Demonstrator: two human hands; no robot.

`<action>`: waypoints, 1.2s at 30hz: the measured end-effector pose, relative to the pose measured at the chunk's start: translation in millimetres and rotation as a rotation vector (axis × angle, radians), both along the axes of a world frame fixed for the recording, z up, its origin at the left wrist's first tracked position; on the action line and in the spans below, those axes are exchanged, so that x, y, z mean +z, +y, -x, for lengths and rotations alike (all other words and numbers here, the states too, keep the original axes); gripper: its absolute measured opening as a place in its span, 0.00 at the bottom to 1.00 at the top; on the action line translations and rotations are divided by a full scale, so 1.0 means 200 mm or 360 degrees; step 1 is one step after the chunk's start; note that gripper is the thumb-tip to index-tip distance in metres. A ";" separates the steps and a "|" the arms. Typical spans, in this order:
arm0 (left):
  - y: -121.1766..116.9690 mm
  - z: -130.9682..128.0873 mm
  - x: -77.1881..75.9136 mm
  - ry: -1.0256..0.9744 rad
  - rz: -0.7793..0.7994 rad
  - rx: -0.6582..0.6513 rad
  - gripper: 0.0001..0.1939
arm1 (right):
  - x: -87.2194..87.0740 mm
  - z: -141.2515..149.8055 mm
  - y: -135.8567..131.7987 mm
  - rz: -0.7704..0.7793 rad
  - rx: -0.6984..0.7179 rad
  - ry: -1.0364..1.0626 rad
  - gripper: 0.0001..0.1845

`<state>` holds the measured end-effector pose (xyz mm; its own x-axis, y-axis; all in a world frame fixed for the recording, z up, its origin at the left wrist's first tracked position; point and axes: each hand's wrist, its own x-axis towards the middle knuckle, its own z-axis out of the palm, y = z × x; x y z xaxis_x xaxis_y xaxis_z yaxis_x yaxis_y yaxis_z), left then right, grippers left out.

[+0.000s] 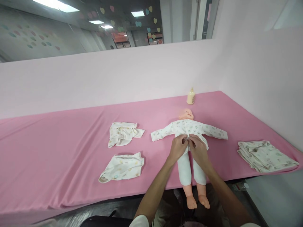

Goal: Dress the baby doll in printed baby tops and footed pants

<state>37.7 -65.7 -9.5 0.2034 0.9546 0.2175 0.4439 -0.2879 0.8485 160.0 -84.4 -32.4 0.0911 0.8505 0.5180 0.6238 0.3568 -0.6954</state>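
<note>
A baby doll point(187, 114) lies on its back, its feet hanging past the table's front edge. It wears a white patterned baby shirt point(196, 127) with long sleeves spread to both sides, and plain white pants point(184, 170). My left hand point(178, 147) pinches the shirt at the middle of its front opening. Right beside it, my right hand point(198, 150) is closed on the same front edge, fingertips almost touching the left ones. The fingers cover whatever fastening is there.
Two crumpled white patterned garments, an upper one point(124, 134) and a lower one point(121, 167), lie to the left. A folded patterned cloth point(266, 156) rests at the right edge. A cream pump bottle point(191, 96) stands near the wall on the pink sheet point(71, 151).
</note>
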 end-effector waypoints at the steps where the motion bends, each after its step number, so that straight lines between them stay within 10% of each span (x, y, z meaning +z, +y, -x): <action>1: 0.00 0.01 0.01 -0.0037 0.0042 -0.0027 0.10 | -0.01 0.00 0.00 -0.0031 -0.0007 -0.0038 0.15; 36: 0.03 -0.01 0.02 -0.0266 0.0308 0.0128 0.12 | -0.05 0.00 -0.03 -0.0243 -0.0039 -0.0313 0.16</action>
